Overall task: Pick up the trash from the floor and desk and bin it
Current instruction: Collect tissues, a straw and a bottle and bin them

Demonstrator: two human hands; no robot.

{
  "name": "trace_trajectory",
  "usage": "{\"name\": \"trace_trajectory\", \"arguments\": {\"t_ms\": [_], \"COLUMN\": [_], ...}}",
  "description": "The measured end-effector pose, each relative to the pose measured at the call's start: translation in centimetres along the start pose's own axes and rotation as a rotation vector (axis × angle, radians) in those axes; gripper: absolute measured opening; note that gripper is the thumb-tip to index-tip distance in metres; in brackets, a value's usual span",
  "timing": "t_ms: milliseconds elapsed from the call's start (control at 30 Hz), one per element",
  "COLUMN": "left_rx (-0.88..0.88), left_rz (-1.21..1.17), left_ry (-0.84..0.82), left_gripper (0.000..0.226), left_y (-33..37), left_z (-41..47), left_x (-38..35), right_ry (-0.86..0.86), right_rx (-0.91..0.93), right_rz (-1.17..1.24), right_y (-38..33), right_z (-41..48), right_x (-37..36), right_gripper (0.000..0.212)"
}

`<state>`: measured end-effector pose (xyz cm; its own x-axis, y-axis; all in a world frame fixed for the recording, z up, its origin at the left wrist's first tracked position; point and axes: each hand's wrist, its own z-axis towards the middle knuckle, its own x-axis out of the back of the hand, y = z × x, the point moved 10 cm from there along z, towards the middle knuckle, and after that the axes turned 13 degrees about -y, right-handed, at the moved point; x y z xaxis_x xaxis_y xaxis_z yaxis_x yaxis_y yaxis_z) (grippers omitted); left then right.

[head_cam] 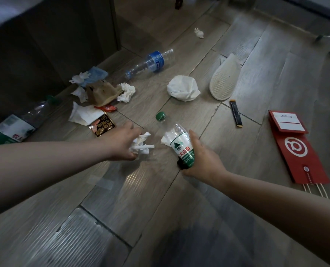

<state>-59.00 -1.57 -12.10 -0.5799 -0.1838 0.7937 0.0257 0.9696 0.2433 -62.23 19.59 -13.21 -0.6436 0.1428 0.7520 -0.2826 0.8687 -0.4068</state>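
My right hand [202, 160] grips a clear plastic bottle [179, 141] with a green cap and a green and white label, its cap pointing away from me; something small and black is tucked under the same hand. A bit of white tissue [165, 139] shows behind the bottle's left side. My left hand [121, 143] holds a crumpled white tissue wad [142, 144] just above the wooden floor [141, 189]. Trash lies scattered on the floor ahead of both hands.
Ahead left lie a blue-label bottle [150, 62], a heap of tissues and brown paper [102, 91], snack wrappers [103, 125] and a large bottle [16, 126]. A white paper ball [183, 88], slipper [225, 79], black sachet [236, 114], red paper bag [295, 147] and small tissue [198, 33] lie further off.
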Motion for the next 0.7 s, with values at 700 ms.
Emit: {"name": "trace_trajectory", "arguments": {"t_ms": [700], "left_rx": [0.004], "left_rz": [-0.032], "left_ry": [0.019], "left_gripper": [0.064], "left_y": [0.0], "left_z": [-1.2], "left_x": [0.5], "right_ry": [-0.065], "right_rx": [-0.011], "right_rz": [0.356], "right_y": [1.4], "right_z": [-0.8], "right_x": [-0.6], "right_gripper": [0.117]}}
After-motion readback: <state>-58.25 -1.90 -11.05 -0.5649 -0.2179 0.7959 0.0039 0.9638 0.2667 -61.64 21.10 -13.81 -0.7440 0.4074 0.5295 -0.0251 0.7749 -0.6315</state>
